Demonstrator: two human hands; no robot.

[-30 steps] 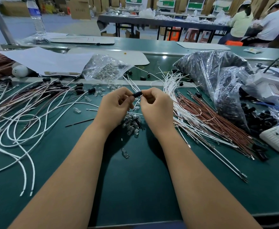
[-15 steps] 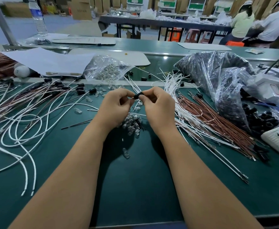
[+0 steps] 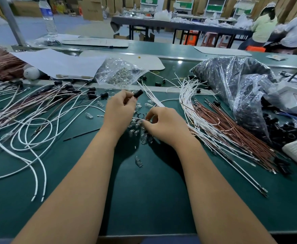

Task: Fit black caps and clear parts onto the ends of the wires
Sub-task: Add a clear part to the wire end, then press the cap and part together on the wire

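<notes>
Head view: left hand (image 3: 120, 110) pinching a black cap (image 3: 138, 93) mid-bench, right hand (image 3: 165, 125) curled, picking among clear parts (image 3: 137, 128). Capped wires (image 3: 59, 95) heaped toward left edge; bare wires (image 3: 220, 127) rightward, plenty left.

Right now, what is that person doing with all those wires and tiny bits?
A person is fitting ends onto wires at a green table. The left hand pinches a small black plastic cap. The right hand reaches into a little pile of clear plastic parts, fingers curled over them.
</notes>
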